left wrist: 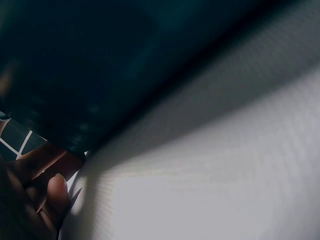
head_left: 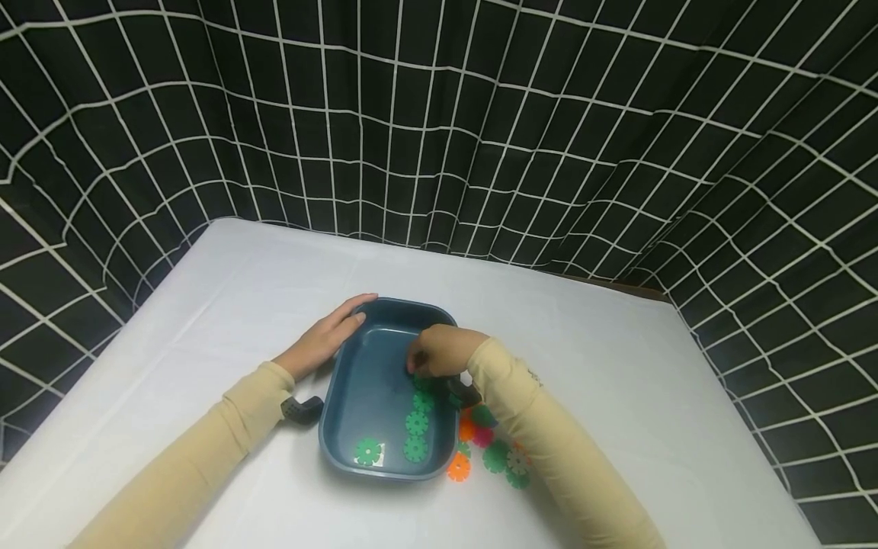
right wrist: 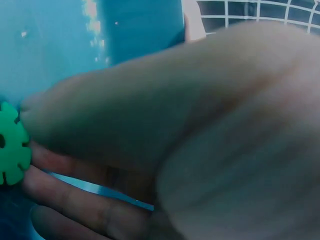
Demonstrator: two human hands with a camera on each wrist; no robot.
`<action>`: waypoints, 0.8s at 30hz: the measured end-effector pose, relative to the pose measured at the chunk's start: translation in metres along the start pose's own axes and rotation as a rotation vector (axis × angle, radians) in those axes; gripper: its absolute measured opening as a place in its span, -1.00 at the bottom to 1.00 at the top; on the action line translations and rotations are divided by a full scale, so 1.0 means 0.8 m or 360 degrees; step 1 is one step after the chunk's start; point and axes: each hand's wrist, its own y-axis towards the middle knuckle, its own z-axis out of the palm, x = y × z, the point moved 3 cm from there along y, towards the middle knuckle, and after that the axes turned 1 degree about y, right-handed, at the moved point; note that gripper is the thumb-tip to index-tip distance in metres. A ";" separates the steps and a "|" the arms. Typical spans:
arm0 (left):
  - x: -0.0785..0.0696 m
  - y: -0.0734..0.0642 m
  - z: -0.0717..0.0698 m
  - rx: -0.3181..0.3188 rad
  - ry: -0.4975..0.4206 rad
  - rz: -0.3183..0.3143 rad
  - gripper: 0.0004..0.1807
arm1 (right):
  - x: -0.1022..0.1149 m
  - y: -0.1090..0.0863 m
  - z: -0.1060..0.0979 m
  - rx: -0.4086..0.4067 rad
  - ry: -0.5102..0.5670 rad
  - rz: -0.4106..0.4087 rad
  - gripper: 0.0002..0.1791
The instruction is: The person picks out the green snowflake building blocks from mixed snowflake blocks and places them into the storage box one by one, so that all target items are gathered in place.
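A blue-grey plastic tray (head_left: 373, 358) stands on the white table. My left hand (head_left: 325, 339) holds its far left corner, thumb over the rim and index finger stretched along the edge; other fingers (left wrist: 59, 192) bend outside the wall. Inside the tray, near the right wall, my right hand (head_left: 442, 351) pinches a green notched disc (right wrist: 11, 145) by its edge between thumb and index finger. Below that hand, a row of green notched discs (head_left: 416, 423) runs along the tray floor. Another green disc (head_left: 368, 451) lies apart at the near left.
Right of the tray, partly behind the right sleeve (head_left: 549, 427), lies a loose heap of notched discs: orange (head_left: 459, 467), pink (head_left: 483, 436), green (head_left: 497, 456) and pale (head_left: 517, 461). Black wrist mounts jut beside both wrists. A dark checked curtain (head_left: 439, 137) hangs behind the table.
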 end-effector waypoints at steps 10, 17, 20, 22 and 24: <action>-0.001 -0.001 0.000 -0.0008 0.0001 0.0004 -0.54 | 0.003 -0.013 -0.008 -0.0051 0.0042 -0.0041 -0.88; -0.002 0.001 0.003 -0.0009 0.0002 0.0004 -0.50 | -0.010 -0.088 -0.045 -0.0439 0.0292 -0.0116 -0.88; -0.003 0.001 0.002 -0.0014 0.0026 -0.0007 -0.49 | -0.026 -0.118 -0.043 -0.0528 0.0315 -0.0095 -0.88; -0.004 0.000 0.002 -0.0017 0.0034 -0.0001 -0.49 | -0.036 -0.128 -0.031 -0.0506 0.0315 -0.0068 -0.85; -0.004 0.000 0.001 -0.0018 0.0030 0.0006 -0.49 | -0.045 -0.131 -0.012 -0.0448 0.0312 -0.0043 -0.83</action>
